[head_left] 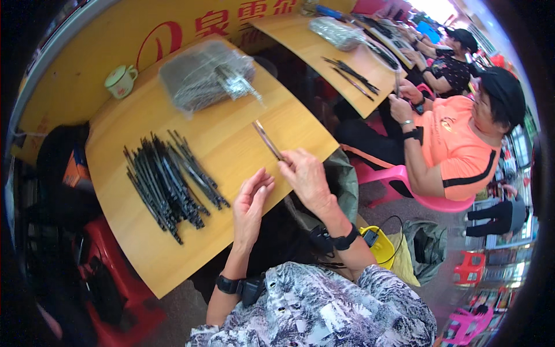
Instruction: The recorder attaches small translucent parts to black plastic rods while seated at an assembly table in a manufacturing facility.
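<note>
My right hand [306, 180] pinches one end of a thin brownish strip [266, 139] with a shiny surface; its other end points up and left over the table. Close by on the left, my left hand [252, 201] is raised at the table's near edge. Its fingers are loosely bent and apart, with nothing seen in them. Left of my hands, a loose bunch of thin black sticks [167, 182] lies on the wooden table [295, 115], a few of them slightly apart on the right side. I cannot make out what kind of sticks they are.
A clear plastic bag of packed items [205, 75] and a light enamel mug [121, 82] stand toward the back. To the right, a person in orange [457, 141] sits at another table [289, 37]. A red stool [124, 289] stands left; a yellow container [378, 248] is right of me.
</note>
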Available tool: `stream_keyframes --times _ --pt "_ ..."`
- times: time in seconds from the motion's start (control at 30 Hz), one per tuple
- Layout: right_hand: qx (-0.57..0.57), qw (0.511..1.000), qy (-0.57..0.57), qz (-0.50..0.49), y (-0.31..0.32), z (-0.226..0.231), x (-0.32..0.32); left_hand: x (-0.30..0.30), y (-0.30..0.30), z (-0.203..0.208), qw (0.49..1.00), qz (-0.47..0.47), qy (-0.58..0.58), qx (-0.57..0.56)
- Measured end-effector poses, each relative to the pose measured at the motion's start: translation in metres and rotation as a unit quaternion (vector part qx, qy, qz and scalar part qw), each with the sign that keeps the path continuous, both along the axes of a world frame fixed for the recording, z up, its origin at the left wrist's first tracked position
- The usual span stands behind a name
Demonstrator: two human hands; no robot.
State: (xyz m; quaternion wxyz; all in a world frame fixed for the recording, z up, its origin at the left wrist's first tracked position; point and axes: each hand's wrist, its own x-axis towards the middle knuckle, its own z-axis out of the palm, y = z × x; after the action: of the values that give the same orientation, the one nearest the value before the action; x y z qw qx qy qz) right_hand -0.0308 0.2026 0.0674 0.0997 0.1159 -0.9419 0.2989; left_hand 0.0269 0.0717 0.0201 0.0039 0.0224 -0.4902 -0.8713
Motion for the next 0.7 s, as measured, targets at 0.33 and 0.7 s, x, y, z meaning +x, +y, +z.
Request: stream_keyframes --times 0.33,0.7 --pt "0.034 0.999 0.023 0.021 -0.012 -0.012 -0.028 0.000 -0.006 0.001 0.998 -0.016 -0.005 0.053" --pt "-0.094 0.983 -0.069 0.140 -0.060 -0.001 0.016 0.041 -0.045 0.032 0.937 -0.328 0.122 0.012"
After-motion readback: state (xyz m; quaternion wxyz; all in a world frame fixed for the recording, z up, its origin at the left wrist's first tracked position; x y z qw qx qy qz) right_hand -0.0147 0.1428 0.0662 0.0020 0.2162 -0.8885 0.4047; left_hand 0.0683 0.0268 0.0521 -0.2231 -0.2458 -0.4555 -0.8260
